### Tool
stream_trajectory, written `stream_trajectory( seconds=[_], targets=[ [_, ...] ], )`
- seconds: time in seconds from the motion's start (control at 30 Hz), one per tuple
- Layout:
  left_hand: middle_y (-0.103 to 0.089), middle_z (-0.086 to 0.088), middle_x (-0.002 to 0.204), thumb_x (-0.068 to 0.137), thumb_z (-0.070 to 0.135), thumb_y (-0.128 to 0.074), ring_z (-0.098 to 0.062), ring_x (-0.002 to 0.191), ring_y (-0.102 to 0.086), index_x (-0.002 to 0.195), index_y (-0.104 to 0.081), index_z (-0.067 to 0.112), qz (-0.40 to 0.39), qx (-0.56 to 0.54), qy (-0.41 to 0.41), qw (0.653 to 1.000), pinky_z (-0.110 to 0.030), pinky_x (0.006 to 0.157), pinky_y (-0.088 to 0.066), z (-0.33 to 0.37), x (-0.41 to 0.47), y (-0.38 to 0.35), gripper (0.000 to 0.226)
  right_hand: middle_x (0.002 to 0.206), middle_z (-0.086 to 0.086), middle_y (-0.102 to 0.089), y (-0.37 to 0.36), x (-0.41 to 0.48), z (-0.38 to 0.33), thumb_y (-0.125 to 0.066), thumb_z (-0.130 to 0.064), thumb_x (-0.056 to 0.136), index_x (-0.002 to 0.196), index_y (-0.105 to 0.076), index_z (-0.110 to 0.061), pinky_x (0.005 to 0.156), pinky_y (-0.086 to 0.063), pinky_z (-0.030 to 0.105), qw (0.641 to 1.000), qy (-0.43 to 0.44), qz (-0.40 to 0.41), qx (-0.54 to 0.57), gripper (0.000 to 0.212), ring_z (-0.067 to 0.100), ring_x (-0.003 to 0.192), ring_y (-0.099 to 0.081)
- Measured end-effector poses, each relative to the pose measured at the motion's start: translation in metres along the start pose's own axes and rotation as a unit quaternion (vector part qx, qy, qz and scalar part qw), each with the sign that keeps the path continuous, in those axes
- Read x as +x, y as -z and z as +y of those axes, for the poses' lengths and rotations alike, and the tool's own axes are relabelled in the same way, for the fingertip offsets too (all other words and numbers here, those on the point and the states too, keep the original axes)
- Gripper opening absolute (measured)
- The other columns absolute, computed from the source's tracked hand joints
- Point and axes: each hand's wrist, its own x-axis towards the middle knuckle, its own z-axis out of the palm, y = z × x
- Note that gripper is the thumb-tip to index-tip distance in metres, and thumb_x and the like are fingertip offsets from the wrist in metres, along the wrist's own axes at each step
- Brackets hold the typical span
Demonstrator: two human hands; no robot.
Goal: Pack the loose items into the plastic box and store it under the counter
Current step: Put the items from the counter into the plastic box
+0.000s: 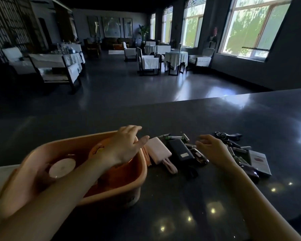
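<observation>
Plastic box (142,173) interior half hidden behind left hand (127,145).

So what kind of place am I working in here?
Probably a restaurant or hotel dining hall, seen from behind a service counter. Several tables with white tablecloths and covered chairs fill a big dim room, with tall windows along one wall.

orange box (122,192) open, L on counter | loose items (195,152) heaped just R
</observation>
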Motion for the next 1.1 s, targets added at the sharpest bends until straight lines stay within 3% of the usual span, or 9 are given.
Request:
stream_trajectory(
  seconds=[0.23, 0.37, 0.5, 0.63, 0.8, 0.97, 1.1],
  targets=[
    [-0.029, -0.002, 0.149, 0.090, 0.055, -0.038, -0.018, 0.138, -0.021, 0.142, -0.028, 0.018, 0.022, -0.034, 0.073, 0.997, -0.031, 0.109, -0.019, 0.052, 0.049, -0.044, 0.065, 0.094, -0.008, -0.064, 0.016, 0.053, 0.040, -0.068, -0.035, 0.079, 0.114, -0.060, -0.021, 0.060, -0.037, 0.005, 0.992, 0.032, -0.121, -0.033, 0.038, 0.002, 0.079, -0.058],
    [-0.025, -0.003, 0.152, 0.090, 0.054, -0.040, -0.021, 0.139, -0.019, 0.144, -0.023, 0.016, 0.006, -0.033, 0.129, 0.991, -0.033, 0.110, -0.019, 0.063, 0.059, -0.066, 0.068, 0.101, -0.009, -0.062, 0.008, 0.070, 0.043, -0.066, -0.042, 0.079, 0.121, -0.055, -0.025, 0.072, -0.037, 0.017, 0.974, 0.069, -0.200, -0.085, 0.047, 0.008, 0.090, -0.058],
    [-0.017, -0.003, 0.155, 0.088, 0.058, -0.040, -0.021, 0.141, -0.016, 0.146, -0.017, 0.017, -0.024, 0.013, 0.175, 0.984, -0.037, 0.112, -0.021, 0.059, 0.066, -0.083, 0.074, 0.129, 0.002, -0.054, -0.016, 0.078, 0.041, -0.067, -0.045, 0.075, 0.132, -0.043, -0.028, 0.090, -0.043, 0.028, 0.950, 0.106, -0.278, -0.093, 0.064, 0.018, 0.115, -0.052],
    [-0.009, -0.001, 0.156, 0.086, 0.062, -0.040, -0.019, 0.143, -0.009, 0.147, -0.010, 0.021, -0.034, 0.022, 0.184, 0.982, -0.039, 0.114, -0.016, 0.051, 0.080, -0.085, 0.080, 0.145, 0.004, -0.035, -0.044, 0.083, 0.039, -0.063, -0.061, 0.070, 0.143, -0.020, -0.032, 0.107, -0.027, 0.048, 0.928, 0.104, -0.311, -0.175, 0.090, 0.029, 0.130, -0.035],
    [-0.004, -0.001, 0.157, 0.080, 0.064, -0.048, -0.018, 0.143, -0.003, 0.148, -0.005, 0.021, -0.065, -0.001, 0.173, 0.983, -0.036, 0.114, -0.012, 0.034, 0.090, -0.081, 0.091, 0.152, 0.006, -0.019, -0.065, 0.088, 0.038, -0.062, -0.072, 0.057, 0.145, -0.003, -0.034, 0.110, -0.009, 0.050, 0.921, 0.105, -0.310, -0.213, 0.112, 0.030, 0.139, -0.016],
    [0.001, 0.002, 0.157, 0.072, 0.069, -0.054, -0.018, 0.143, -0.001, 0.148, 0.001, 0.026, -0.109, -0.016, 0.170, 0.979, -0.039, 0.114, -0.012, 0.028, 0.097, -0.082, 0.102, 0.148, 0.008, -0.027, -0.068, 0.100, 0.044, -0.064, -0.066, 0.057, 0.142, 0.011, -0.037, 0.107, -0.009, 0.051, 0.929, 0.086, -0.296, -0.206, 0.117, 0.029, 0.136, -0.021],
    [0.005, 0.002, 0.157, 0.070, 0.065, -0.062, -0.019, 0.143, 0.003, 0.147, 0.006, 0.027, -0.140, -0.028, 0.164, 0.976, -0.042, 0.116, -0.012, 0.033, 0.111, -0.090, 0.110, 0.153, 0.005, -0.019, -0.064, 0.113, 0.050, -0.061, -0.067, 0.059, 0.141, 0.015, -0.038, 0.107, -0.003, 0.055, 0.926, 0.077, -0.293, -0.226, 0.115, 0.030, 0.137, -0.018]
  ],
)
